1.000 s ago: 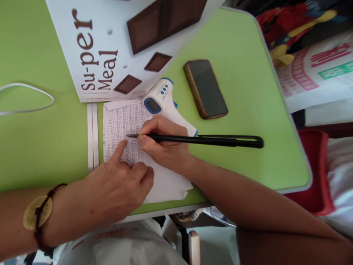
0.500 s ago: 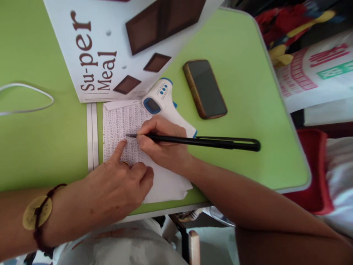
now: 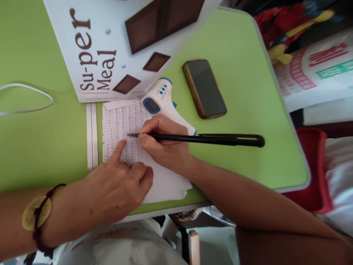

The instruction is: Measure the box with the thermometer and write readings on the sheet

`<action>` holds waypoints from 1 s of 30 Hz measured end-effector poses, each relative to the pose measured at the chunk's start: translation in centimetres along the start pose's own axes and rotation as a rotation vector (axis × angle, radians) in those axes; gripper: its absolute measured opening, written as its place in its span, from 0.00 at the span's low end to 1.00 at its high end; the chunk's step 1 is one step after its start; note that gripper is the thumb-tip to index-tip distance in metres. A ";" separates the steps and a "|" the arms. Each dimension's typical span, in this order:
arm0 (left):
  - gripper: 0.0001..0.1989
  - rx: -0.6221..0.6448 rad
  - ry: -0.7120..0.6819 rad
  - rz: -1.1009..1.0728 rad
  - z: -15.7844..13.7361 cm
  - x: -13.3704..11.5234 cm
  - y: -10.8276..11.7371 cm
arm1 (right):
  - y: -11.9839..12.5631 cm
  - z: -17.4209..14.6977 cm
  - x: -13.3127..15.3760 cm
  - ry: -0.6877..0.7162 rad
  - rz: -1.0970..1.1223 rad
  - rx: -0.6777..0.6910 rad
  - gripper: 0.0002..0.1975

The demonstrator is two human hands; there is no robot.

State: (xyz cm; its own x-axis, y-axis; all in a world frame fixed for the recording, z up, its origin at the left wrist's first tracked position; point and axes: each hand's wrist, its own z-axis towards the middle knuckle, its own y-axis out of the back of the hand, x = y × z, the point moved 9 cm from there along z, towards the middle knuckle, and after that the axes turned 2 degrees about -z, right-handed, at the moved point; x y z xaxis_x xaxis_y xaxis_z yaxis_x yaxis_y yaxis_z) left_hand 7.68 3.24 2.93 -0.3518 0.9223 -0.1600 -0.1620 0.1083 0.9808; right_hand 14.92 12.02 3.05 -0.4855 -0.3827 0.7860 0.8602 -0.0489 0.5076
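My right hand (image 3: 169, 145) grips a long black pen (image 3: 220, 139) between thumb and fingers, its tip at the rows of small handwriting on a white sheet of paper (image 3: 165, 180). My left hand (image 3: 118, 184) rests on the same sheet and holds nothing. Its index finger is stretched out and points just below the pen tip, while the other fingers are loosely bent. Just beyond my right hand a white and blue infrared thermometer (image 3: 162, 101) lies over the paper's far corner, partly hidden by the hand.
A white box (image 3: 102, 33) printed "Su-per Meal" stands behind the paper. A phone in a brown case (image 3: 205, 90) lies to the right on the green table (image 3: 261, 110). A white cable (image 3: 30, 86) curves at the left. A red tray (image 3: 314, 165) sits beyond the table's right edge.
The pen tip has shifted very slightly right along the writing, and the pen's back end has swung slightly up and right. My left hand has stayed in place.
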 end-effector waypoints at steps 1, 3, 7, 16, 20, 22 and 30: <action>0.14 -0.002 0.000 0.000 0.0 0.0 0.1 | -0.1 0.0 0.0 -0.002 -0.004 0.006 0.07; 0.14 -0.004 -0.003 0.004 -0.1 0.0 0.1 | -0.2 0.0 0.0 -0.010 -0.011 0.020 0.07; 0.14 -0.001 -0.002 0.009 0.0 0.1 0.1 | -0.2 0.0 -0.1 -0.019 -0.017 0.024 0.07; 0.14 0.014 -0.010 0.016 0.0 0.0 0.0 | -0.3 0.1 -0.2 -0.044 -0.022 0.050 0.06; 0.16 -0.002 0.007 0.021 -0.1 0.0 0.0 | -0.4 0.0 -0.4 -0.065 -0.004 0.056 0.06; 0.16 0.015 0.005 0.035 -0.1 -0.1 -0.1 | -0.3 -0.1 -0.5 -0.078 0.014 0.037 0.06; 0.19 0.050 0.012 0.077 0.0 -0.2 -0.1 | -0.9 -0.3 -0.7 -0.092 0.034 0.094 0.05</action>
State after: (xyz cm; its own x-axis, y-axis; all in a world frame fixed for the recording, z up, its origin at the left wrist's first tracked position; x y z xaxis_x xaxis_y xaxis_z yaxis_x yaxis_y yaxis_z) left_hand 7.76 3.05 2.87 -0.3723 0.9242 -0.0849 -0.0877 0.0560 0.9946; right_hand 14.52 12.02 1.97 -0.4728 -0.2958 0.8301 0.8600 0.0507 0.5078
